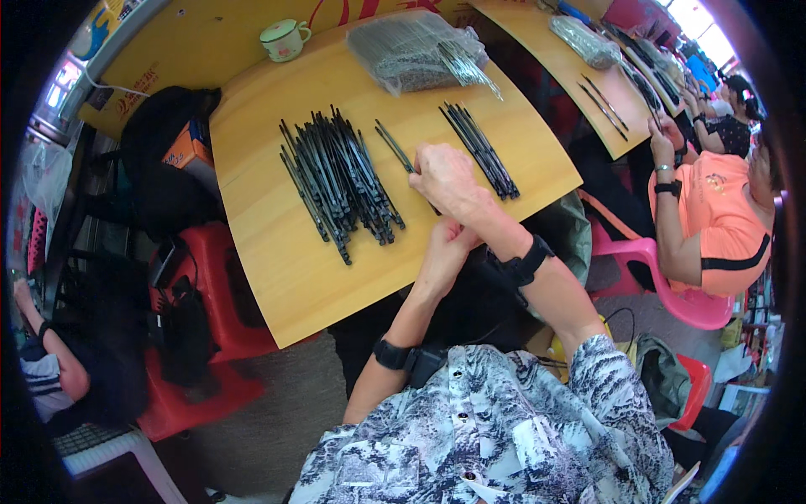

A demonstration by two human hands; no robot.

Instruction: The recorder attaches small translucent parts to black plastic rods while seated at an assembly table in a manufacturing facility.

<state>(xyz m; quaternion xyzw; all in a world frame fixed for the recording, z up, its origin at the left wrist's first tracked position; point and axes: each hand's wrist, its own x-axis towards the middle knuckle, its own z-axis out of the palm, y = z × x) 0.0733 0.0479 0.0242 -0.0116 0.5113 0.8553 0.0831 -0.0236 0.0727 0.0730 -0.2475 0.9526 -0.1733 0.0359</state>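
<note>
My right hand (451, 181) is closed around the middle of a slim black rod (393, 144), whose far end points away to the upper left over the table. Just below it, my left hand (445, 252) is closed near the table's front edge, partly under my right wrist. What its fingers hold is hidden. To the left lies a large loose pile of similar black rods (336, 172), with thicker ends toward me. On the right, a smaller, neater row of black rods (480, 149) lies side by side.
On the yellow wooden table (260, 277), a clear plastic bag of rods (411, 55) lies at the back, and a green-lidded mug (285, 40) stands at the far left. Red stools (210, 294) stand left. At right, a person in orange (714, 218) sits at another table (617, 139).
</note>
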